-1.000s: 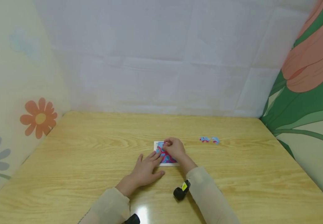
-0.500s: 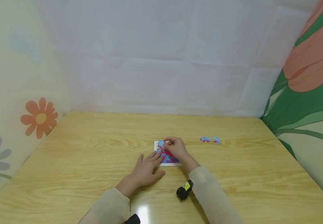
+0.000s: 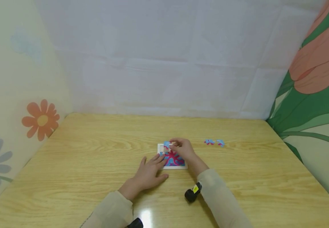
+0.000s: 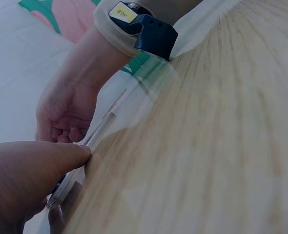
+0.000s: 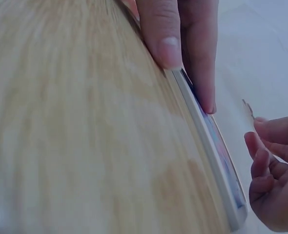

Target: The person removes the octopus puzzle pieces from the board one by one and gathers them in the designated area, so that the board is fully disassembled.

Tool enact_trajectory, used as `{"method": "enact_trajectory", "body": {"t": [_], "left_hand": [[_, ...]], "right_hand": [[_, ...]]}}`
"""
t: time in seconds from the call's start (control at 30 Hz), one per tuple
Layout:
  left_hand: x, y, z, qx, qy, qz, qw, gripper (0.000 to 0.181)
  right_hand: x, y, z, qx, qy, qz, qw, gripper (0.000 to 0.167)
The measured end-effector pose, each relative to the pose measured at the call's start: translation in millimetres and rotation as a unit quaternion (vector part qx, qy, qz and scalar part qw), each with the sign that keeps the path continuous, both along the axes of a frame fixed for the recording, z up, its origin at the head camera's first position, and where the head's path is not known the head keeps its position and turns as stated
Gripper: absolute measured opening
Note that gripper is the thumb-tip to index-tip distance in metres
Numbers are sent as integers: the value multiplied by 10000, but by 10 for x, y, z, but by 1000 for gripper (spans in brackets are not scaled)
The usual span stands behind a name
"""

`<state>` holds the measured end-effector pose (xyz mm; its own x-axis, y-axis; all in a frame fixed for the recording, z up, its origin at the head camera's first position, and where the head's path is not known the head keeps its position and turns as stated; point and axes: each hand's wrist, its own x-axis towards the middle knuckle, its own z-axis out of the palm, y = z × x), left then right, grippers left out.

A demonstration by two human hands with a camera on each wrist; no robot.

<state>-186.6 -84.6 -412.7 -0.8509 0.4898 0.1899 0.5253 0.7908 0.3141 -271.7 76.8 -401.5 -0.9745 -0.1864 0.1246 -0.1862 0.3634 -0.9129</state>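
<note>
A small jigsaw puzzle in a white frame tray (image 3: 175, 167) lies flat on the table, showing a pink starfish-like shape on blue. My left hand (image 3: 150, 174) rests its straight fingertips on the tray's left side, thumb by the near edge. My right hand (image 3: 183, 149) pinches a blue-and-pink puzzle piece (image 3: 166, 145) over the tray's far part, where bare white shows. In the right wrist view the piece (image 5: 248, 108) is seen thin and edge-on, raised above the tray and apart from it. The left wrist view shows the left thumb (image 4: 66, 155) against the tray's edge.
Two loose puzzle pieces, one blue-and-pink (image 3: 209, 142) and another like it (image 3: 220, 142), lie on the wooden table (image 3: 81, 164) to the right. A white cloth (image 3: 153, 63) hangs behind the table. A black wrist camera (image 3: 192, 193) sits by the right sleeve.
My right hand has lifted the puzzle piece out and shifted slightly right and away, baring a white spot in the tray. The left hand has stayed in place.
</note>
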Motion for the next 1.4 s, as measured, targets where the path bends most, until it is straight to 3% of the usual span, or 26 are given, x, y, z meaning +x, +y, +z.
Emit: {"method": "enact_trajectory", "body": {"t": [0.1,0.13,0.23,0.33,0.37,0.6,0.9,1.03,1.07,1.23,1.3,1.4], "left_hand": [[0,0,-1,-28,-17,28,10000,56],[0,0,1,-31,-31,36,10000,56],[-1,1,0,-28,-86,59,9999,57],[-4,3,-6,-27,-120,61,9999,57],[-3,3,-7,-19,-121,57,9999,57],[2,3,-7,15,-82,35,10000,57],[19,-6,6,21,-117,17,9999,58],[19,-9,18,13,-104,13,9999,58],[17,-10,19,21,-97,7,10000,58],[18,-11,16,6,-89,10,10000,58],[22,-9,12,13,-100,14,9999,58],[27,-9,14,46,-104,12,9999,58]], "right_hand": [[-65,50,-66,-26,-58,22,10000,26],[-124,78,-137,-150,159,168,9996,26],[-174,133,-195,-273,178,248,9992,25],[-159,177,-167,-364,127,189,9991,23],[-109,184,-100,-234,-114,17,9997,23],[-62,342,37,-150,-250,-155,9995,26],[-158,566,-7,-292,185,-179,9992,23],[-144,649,35,-230,142,-227,9994,24],[-190,693,-23,-370,349,-71,9987,23],[-270,818,-102,-195,170,-175,9995,26],[-215,823,-23,43,-138,-368,9992,29],[-194,843,18,106,-231,-393,9989,31]]}}
